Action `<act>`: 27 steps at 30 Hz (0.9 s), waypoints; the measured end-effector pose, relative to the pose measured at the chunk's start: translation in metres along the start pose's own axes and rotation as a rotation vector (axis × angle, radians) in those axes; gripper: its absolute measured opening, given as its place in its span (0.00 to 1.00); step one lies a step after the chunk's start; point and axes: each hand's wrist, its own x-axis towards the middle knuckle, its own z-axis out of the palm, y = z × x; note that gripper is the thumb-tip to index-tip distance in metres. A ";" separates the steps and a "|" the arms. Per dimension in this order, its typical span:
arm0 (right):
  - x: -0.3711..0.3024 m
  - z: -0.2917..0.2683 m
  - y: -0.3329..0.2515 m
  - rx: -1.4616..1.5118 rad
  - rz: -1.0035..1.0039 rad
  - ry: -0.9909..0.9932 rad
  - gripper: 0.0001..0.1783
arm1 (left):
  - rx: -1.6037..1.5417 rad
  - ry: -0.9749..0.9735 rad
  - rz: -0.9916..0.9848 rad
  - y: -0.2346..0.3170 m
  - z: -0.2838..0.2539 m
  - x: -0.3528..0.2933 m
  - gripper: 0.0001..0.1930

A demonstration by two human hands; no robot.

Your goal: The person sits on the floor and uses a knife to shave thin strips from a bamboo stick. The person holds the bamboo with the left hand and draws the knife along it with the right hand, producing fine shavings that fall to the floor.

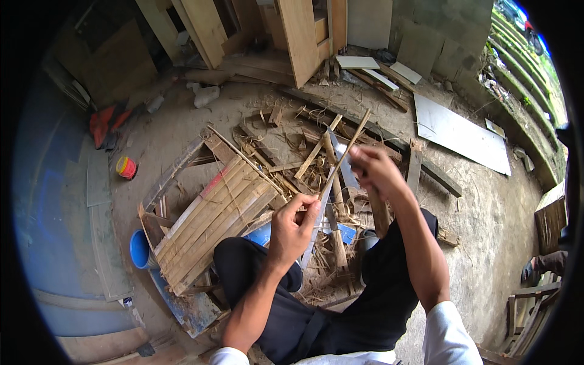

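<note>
A thin wooden strip [335, 173] slants up and away from my left hand [292, 230], its lower end pinched between thumb and fingers. Farther along the strip, my right hand [376, 170] is closed, its fingertips against it and slightly blurred. A broad grey blade [345, 165] lies just under the strip beside my right hand; whether that hand touches it is hidden. Below my right hand, a wooden piece [379, 214] stands by my right knee. Between my legs is a tool with a pale wooden handle [338, 246].
Wood scraps and shavings [295, 143] cover the floor ahead. A slatted wooden panel [222, 210] lies to the left, near a blue bucket [140, 249] and a red-yellow tub [126, 167]. A white board [462, 134] lies at right, wooden frames [535, 304] nearer. Upright plywood [298, 42] stands behind.
</note>
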 end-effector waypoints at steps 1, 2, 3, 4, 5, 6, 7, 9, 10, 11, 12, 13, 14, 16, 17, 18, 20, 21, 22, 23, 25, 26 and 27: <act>0.001 0.000 0.004 -0.006 0.126 -0.119 0.18 | -0.031 0.019 0.014 0.001 0.001 0.002 0.07; 0.001 0.003 0.011 0.106 0.084 -0.233 0.17 | -0.068 0.040 0.008 0.003 0.002 0.005 0.07; 0.000 0.008 0.019 0.179 0.164 -0.360 0.16 | -0.103 0.055 -0.047 0.004 0.002 0.007 0.07; 0.001 0.012 0.025 0.100 0.114 -0.339 0.16 | -0.171 0.074 -0.066 0.006 0.001 0.008 0.08; 0.001 0.016 0.031 0.089 0.023 -0.280 0.14 | -0.254 0.048 -0.081 0.007 -0.002 0.010 0.09; 0.002 0.019 0.035 0.068 0.030 -0.177 0.13 | -0.339 0.024 -0.130 0.008 -0.004 0.011 0.10; 0.003 0.021 0.038 0.109 -0.083 -0.141 0.13 | -0.416 0.014 -0.212 0.008 -0.007 0.012 0.10; 0.004 0.022 0.039 0.223 -0.183 -0.129 0.12 | -0.487 -0.012 -0.241 0.006 -0.011 0.012 0.08; 0.004 0.022 0.039 0.292 -0.204 -0.171 0.11 | -0.512 -0.020 -0.256 0.004 -0.013 0.012 0.07; 0.004 0.021 0.037 0.380 -0.244 -0.210 0.11 | -0.564 -0.014 -0.254 0.000 -0.014 0.013 0.07; 0.002 0.021 0.036 0.398 -0.212 -0.206 0.11 | -0.616 -0.004 -0.254 -0.003 -0.014 0.014 0.07; 0.001 0.021 0.034 0.430 -0.183 -0.227 0.11 | -0.685 -0.018 -0.228 -0.007 -0.014 0.016 0.06; -0.002 0.022 0.033 0.475 -0.156 -0.256 0.10 | -0.710 0.029 -0.220 -0.012 -0.013 0.020 0.06; -0.007 0.027 0.031 0.276 -0.080 -0.137 0.12 | -0.793 0.068 -0.263 -0.020 -0.013 0.030 0.06; -0.010 0.030 0.031 0.184 -0.079 -0.129 0.13 | -0.839 0.155 -0.262 -0.024 -0.011 0.036 0.06; -0.013 0.032 0.030 0.170 -0.106 -0.149 0.18 | -0.738 0.191 -0.169 -0.027 -0.009 0.040 0.06; -0.019 0.034 0.028 0.002 -0.149 -0.155 0.18 | -0.715 0.236 -0.118 -0.031 -0.006 0.044 0.06; -0.022 0.033 0.027 -0.048 -0.138 -0.190 0.18 | -0.720 0.231 -0.116 -0.032 -0.006 0.043 0.06; -0.025 0.030 0.024 -0.019 -0.172 -0.196 0.16 | -0.723 0.206 -0.091 -0.032 -0.006 0.041 0.05; -0.028 0.026 0.021 -0.015 -0.132 -0.223 0.15 | -0.715 0.135 -0.076 -0.031 -0.007 0.038 0.05; -0.036 0.014 0.015 -0.066 -0.178 -0.219 0.13 | -0.751 0.055 -0.115 -0.027 -0.011 0.029 0.05; -0.041 0.008 0.014 -0.062 -0.184 -0.218 0.13 | -0.713 0.053 -0.103 -0.025 -0.013 0.026 0.05; -0.048 0.001 0.012 -0.057 -0.176 -0.222 0.13 | -0.731 0.054 -0.052 -0.023 -0.015 0.023 0.05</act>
